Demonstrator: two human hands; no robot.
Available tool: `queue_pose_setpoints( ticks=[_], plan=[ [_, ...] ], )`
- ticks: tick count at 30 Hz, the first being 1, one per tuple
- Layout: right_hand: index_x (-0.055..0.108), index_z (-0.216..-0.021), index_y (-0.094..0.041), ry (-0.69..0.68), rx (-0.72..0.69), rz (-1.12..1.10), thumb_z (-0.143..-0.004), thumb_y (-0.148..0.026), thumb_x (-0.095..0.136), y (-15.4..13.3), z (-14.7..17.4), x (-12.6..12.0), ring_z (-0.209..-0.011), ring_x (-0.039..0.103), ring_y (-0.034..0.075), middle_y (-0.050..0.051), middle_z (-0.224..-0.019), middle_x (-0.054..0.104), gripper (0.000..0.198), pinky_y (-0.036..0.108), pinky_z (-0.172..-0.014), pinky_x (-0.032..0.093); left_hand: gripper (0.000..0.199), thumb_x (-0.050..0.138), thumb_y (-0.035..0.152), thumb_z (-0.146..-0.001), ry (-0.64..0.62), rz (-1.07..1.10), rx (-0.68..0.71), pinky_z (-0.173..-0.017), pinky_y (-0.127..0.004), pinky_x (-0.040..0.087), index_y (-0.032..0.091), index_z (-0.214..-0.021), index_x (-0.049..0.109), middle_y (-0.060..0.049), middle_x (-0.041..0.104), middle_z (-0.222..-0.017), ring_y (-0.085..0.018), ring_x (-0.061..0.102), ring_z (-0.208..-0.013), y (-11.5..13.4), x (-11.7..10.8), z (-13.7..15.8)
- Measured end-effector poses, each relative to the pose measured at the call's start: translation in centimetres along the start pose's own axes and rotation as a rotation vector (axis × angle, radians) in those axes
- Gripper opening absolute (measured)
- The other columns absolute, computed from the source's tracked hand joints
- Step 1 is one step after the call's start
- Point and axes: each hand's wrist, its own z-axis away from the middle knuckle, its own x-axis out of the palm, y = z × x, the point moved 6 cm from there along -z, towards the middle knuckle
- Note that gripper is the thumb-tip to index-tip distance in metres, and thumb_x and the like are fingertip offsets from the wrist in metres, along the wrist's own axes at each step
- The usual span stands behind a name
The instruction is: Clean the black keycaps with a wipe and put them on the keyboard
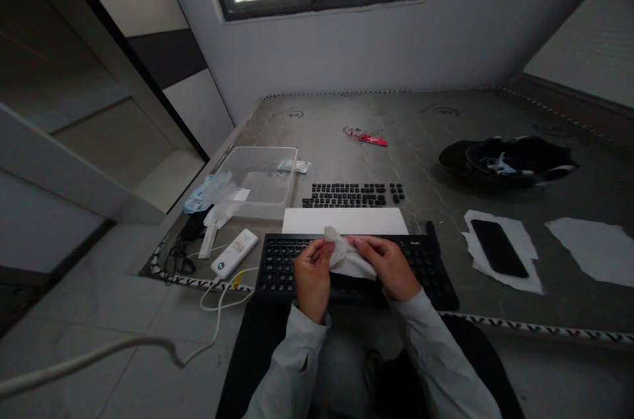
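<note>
A crumpled white tissue (pixel 352 264) is stretched between my two hands, over a black keyboard (pixel 282 267). My left hand (pixel 313 273) pinches its upper left end. With bent fingers, my right hand (pixel 391 267) grips the other side. The keyboard lies at the mattress edge before my knees; my hands and the tissue cover its middle. Behind it is a flat white sheet or board (pixel 341 219). Beyond that, loose black keycaps (pixel 347 195) are laid out in rows.
On the left are a clear plastic bin (pixel 262 197), a white power bank (pixel 235 252) and its white cable (pixel 218 320). To the right, a black phone (pixel 498 247) rests on white paper, near a dark helmet (pixel 515 161). A red packet (pixel 369 137) lies farther back.
</note>
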Motion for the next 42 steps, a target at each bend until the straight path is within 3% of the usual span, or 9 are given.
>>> queue_pose_setpoints(
  ticks=[5, 10, 18, 23, 28, 36, 42],
  plan=[
    [0.067, -0.097, -0.021, -0.073, 0.018, -0.264, -0.076, -0.044, 0.060, 0.5, 0.2, 0.9, -0.094, 0.061, 0.022, 0.007, -0.098, 0.068, 0.033, 0.034, -0.083, 0.047, 0.025, 0.064, 0.034, -0.073, 0.042, -0.048, 0.013, -0.065, -0.025, 0.047, 0.012, -0.085, 0.067, -0.006, 0.069, -0.079, -0.017, 0.062, -0.071, -0.1, -0.4, 0.0],
    [0.062, -0.105, -0.021, -0.150, -0.039, -0.262, -0.065, -0.029, 0.073, 0.6, 0.2, 2.1, -0.086, 0.062, 0.017, 0.005, -0.102, 0.066, 0.042, 0.030, -0.078, 0.050, 0.021, 0.066, 0.029, -0.070, 0.046, 0.022, -0.013, -0.059, -0.023, 0.047, 0.012, -0.083, 0.067, -0.005, 0.069, -0.074, -0.016, 0.062, -0.065, -0.1, -0.2, 0.3],
    [0.072, -0.083, -0.019, 0.049, -0.067, -0.145, -0.065, -0.031, 0.071, 0.2, 0.0, 1.4, -0.080, 0.064, 0.020, 0.004, -0.085, 0.071, 0.021, 0.031, -0.078, 0.050, 0.022, 0.064, 0.023, -0.070, 0.020, 0.031, 0.029, -0.065, -0.025, 0.049, 0.012, -0.089, 0.068, -0.008, 0.071, -0.083, -0.019, 0.065, -0.073, 0.3, 0.5, 1.0],
    [0.071, -0.076, -0.018, 0.070, -0.081, -0.146, -0.068, -0.034, 0.069, 0.6, -0.1, 1.0, -0.071, 0.062, 0.017, 0.003, -0.075, 0.070, 0.018, 0.027, -0.068, 0.049, 0.019, 0.061, 0.022, -0.072, 0.014, 0.026, 0.035, -0.066, -0.025, 0.049, 0.013, -0.088, 0.068, -0.007, 0.071, -0.083, -0.018, 0.064, -0.074, 0.5, 0.7, 1.1],
    [0.067, -0.068, -0.016, 0.106, -0.071, -0.252, -0.066, -0.037, 0.070, 2.0, -0.3, 0.9, -0.058, 0.056, 0.013, 0.000, -0.064, 0.065, 0.021, 0.023, -0.058, 0.046, 0.021, 0.063, 0.023, -0.071, -0.049, 0.127, -0.050, -0.068, -0.026, 0.049, 0.012, -0.089, 0.066, -0.007, 0.070, -0.083, -0.018, 0.064, -0.074, 0.2, 1.4, 1.3],
    [0.069, -0.071, -0.016, 0.132, -0.059, -0.216, -0.067, -0.036, 0.067, 0.6, 0.0, 0.8, -0.063, 0.060, 0.016, 0.003, -0.070, 0.068, 0.020, 0.024, -0.058, 0.046, 0.022, 0.069, 0.017, -0.064, -0.126, 0.096, -0.025, -0.068, -0.025, 0.050, 0.013, -0.086, 0.066, -0.007, 0.070, -0.080, -0.017, 0.065, -0.073, 1.0, 2.0, 1.5],
    [0.071, -0.075, -0.016, 0.178, -0.029, -0.129, -0.064, -0.031, 0.068, 0.3, 0.2, 0.9, -0.067, 0.064, 0.020, 0.004, -0.071, 0.071, 0.019, 0.028, -0.062, 0.051, 0.016, 0.071, 0.019, -0.062, -0.048, -0.024, 0.023, -0.063, -0.023, 0.049, 0.013, -0.076, 0.067, -0.005, 0.070, -0.073, -0.016, 0.064, -0.067, 0.8, 1.1, 1.1]
  ],
)
